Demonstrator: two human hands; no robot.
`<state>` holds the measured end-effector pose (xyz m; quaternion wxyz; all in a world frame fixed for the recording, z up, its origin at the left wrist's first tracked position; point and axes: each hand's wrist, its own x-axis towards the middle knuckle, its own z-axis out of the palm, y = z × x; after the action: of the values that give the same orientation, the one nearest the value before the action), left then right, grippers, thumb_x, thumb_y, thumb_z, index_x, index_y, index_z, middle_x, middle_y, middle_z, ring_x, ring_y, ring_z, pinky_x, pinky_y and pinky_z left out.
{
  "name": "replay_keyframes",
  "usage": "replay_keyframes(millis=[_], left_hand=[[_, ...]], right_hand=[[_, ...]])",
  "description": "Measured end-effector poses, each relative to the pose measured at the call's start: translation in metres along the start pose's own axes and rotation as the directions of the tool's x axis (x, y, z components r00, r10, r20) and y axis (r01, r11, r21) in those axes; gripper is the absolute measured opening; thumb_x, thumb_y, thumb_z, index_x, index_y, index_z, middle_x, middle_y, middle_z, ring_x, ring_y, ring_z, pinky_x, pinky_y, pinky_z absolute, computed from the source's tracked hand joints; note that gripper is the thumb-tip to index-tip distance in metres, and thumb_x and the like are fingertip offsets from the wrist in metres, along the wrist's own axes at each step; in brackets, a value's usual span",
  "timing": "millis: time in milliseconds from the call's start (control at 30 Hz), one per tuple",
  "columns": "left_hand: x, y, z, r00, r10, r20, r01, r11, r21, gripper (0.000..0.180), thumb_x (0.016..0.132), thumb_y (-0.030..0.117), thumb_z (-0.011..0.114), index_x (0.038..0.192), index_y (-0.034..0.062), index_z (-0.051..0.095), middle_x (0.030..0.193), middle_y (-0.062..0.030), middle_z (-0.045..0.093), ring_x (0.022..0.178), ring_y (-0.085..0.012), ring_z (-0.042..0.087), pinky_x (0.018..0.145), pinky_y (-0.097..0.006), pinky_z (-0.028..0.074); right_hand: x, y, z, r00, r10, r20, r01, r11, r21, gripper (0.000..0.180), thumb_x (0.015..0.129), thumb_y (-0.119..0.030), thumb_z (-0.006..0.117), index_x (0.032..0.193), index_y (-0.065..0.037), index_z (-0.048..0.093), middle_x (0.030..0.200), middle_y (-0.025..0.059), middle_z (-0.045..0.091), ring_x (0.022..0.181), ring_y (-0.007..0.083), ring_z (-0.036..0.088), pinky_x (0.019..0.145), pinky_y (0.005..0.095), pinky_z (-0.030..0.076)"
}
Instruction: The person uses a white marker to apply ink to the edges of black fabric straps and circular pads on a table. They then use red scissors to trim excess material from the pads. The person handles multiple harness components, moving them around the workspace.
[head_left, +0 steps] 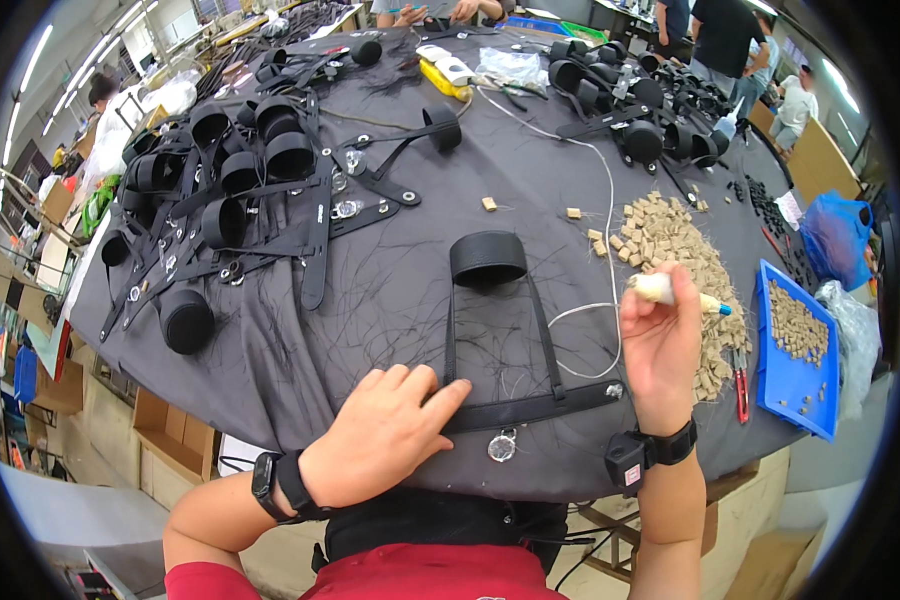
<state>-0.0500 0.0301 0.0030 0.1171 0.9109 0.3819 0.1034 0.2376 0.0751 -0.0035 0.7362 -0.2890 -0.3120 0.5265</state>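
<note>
Remotely, I log the left hand loosely open, touching the left end of the strap near centre, and the right hand, at right, closed around a white tool.

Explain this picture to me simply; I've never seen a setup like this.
There is no machine here, just a person's two bare hands. The picture comes from the left of two fisheye cameras worn on the head, looking down, so straight edges bend.

The left hand touches a black strap piece with a round black cuff. The right hand holds a pale, pen-shaped tool with a blue end.

On the dark cloth also lie tangled black straps at left, a pile of small tan blocks at right, and a blue tray holding more.
</note>
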Motion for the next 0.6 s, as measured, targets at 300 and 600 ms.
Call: replay_keyframes(millis=[300,600], left_hand=[[0.024,-0.004,-0.001,0.981,0.172,0.085,-0.187,0.958,0.218,0.022,0.080,0.011,0.065,0.101,0.0039,0.060,0.080,-0.0080,0.052,0.074,-0.0243,0.061,0.065,-0.035,0.052],[0.070,-0.030,-0.079,0.902,0.125,-0.413,-0.045,0.979,0.199,0.013,0.086,0.002,0.061,0.099,0.0018,0.064,0.084,-0.0131,0.065,0.078,-0.0320,0.065,0.068,-0.038,0.052]], right_hand=[[0.023,-0.030,-0.030,0.987,0.017,-0.162,0.028,0.961,0.275,0.022,0.098,-0.029,0.063,0.088,-0.009,0.061,0.068,0.0008,0.054,0.064,0.0133,0.051,0.056,0.0256,0.042],[0.029,-0.053,-0.048,0.978,-0.067,-0.197,0.136,0.922,0.362,0.023,0.098,-0.028,0.063,0.084,-0.010,0.058,0.069,-0.0002,0.051,0.064,0.0117,0.050,0.054,0.0237,0.042]])
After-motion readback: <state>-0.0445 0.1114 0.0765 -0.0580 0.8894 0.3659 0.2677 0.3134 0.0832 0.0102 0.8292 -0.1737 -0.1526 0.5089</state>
